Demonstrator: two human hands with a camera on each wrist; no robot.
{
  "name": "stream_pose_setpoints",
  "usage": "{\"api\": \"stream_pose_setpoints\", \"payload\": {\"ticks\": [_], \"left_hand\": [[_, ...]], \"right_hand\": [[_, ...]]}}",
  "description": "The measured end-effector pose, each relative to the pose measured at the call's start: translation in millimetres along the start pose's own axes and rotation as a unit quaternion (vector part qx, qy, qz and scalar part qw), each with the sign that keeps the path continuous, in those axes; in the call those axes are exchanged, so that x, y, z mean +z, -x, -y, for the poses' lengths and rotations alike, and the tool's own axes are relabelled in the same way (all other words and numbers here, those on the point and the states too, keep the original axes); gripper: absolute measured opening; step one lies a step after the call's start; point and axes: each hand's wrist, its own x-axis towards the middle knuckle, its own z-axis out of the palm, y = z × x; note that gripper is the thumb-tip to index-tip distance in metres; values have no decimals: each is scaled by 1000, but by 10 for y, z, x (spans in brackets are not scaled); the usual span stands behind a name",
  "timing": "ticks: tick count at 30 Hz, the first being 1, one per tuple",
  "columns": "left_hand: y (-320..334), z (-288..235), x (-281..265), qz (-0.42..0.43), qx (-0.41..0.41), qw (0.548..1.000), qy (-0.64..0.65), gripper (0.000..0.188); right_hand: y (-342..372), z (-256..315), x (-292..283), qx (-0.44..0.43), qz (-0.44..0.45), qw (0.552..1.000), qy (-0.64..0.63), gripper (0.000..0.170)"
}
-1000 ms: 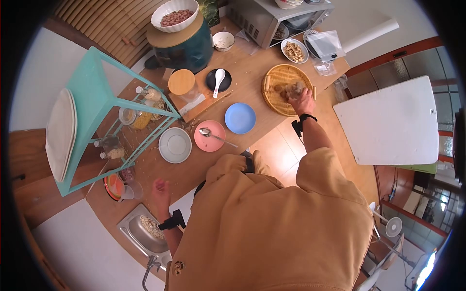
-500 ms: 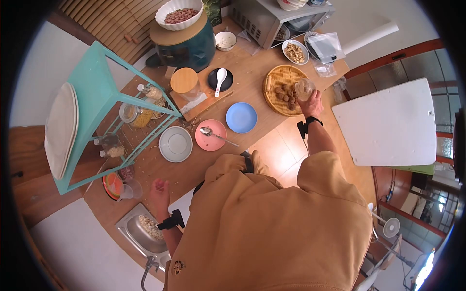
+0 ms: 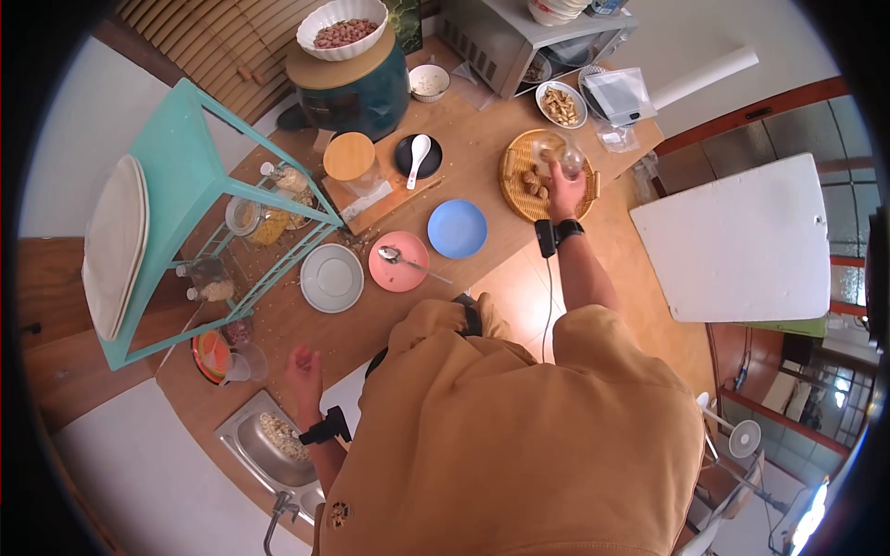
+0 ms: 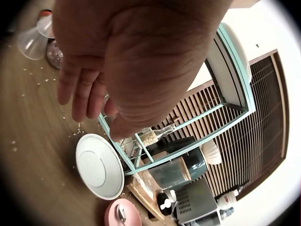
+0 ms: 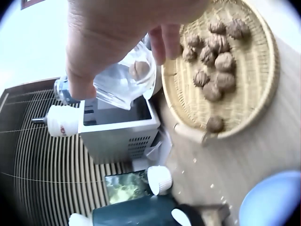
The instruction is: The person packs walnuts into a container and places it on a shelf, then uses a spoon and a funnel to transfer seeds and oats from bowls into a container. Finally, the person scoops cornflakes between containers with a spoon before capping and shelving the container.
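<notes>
My right hand (image 3: 566, 193) grips a clear, see-through container (image 3: 569, 159) above the round wicker tray (image 3: 515, 206). In the right wrist view, a brown walnut (image 5: 139, 70) shows in or through the clear container. Several walnuts (image 5: 225, 61) lie loose on the woven tray, mostly grouped together, with one by the near rim. Over the counter beside the sink, my left hand (image 3: 304, 372) holds nothing, its fingers loosely bent. A grey-white plate (image 4: 100, 165) lies beyond those fingers in the left wrist view.
Blue (image 3: 457, 229) and pink (image 3: 400, 261) plates sit mid-counter, a spoon on the pink one. A teal rack (image 3: 167, 185) with jars stands left, above the steel sink (image 3: 278, 463). Behind the tray are a bowl of brown pieces (image 3: 561, 105) and a microwave (image 3: 505, 42). Crumbs dot the counter.
My right hand first held the clear container low over the walnuts, then shifted right, uncovering them. Now it has swung back left over the tray's far part. My left hand has hardly moved.
</notes>
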Motion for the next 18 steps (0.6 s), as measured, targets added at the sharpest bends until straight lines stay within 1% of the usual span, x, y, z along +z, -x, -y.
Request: {"api": "stream_pose_setpoints", "payload": {"ticks": [1,3,4,6,10,11,12,13,14,15,16,17,18], "left_hand": [[25,-66,-3,0,0,1000,2,34],[65,-225,-12,6,-24,1000,-11,34],[52,-169,11,6,-21,1000,-9,34],[62,17,20,-3,7,1000,6,33],[137,40,-33,13,-7,999,44,32],[146,87,-40,6,-5,999,47,32],[146,121,-38,1,-2,999,51,32],[154,144,-39,5,0,999,49,32],[168,169,-46,-2,3,999,33,36],[174,195,-45,-9,7,1000,17,39],[168,248,-28,-7,8,1000,16,39],[161,307,-11,-9,-3,1000,19,37],[162,374,-6,-12,-16,1000,21,35]], "right_hand": [[222,241,125,33,34,995,-93,49],[274,234,254,107,96,968,-206,46],[292,252,316,103,96,968,-206,46],[308,279,398,201,110,913,-336,48],[146,86,269,218,110,914,-323,55],[119,96,198,162,77,971,-155,58],[98,109,136,101,40,994,19,61],[107,122,74,102,35,994,18,61],[139,133,4,6,-10,972,233,64],[181,163,-54,-89,-53,895,434,67],[260,298,-88,-110,-34,879,463,68],[244,290,-133,-109,-35,878,464,68],[214,274,-201,-187,8,841,507,69]]}}
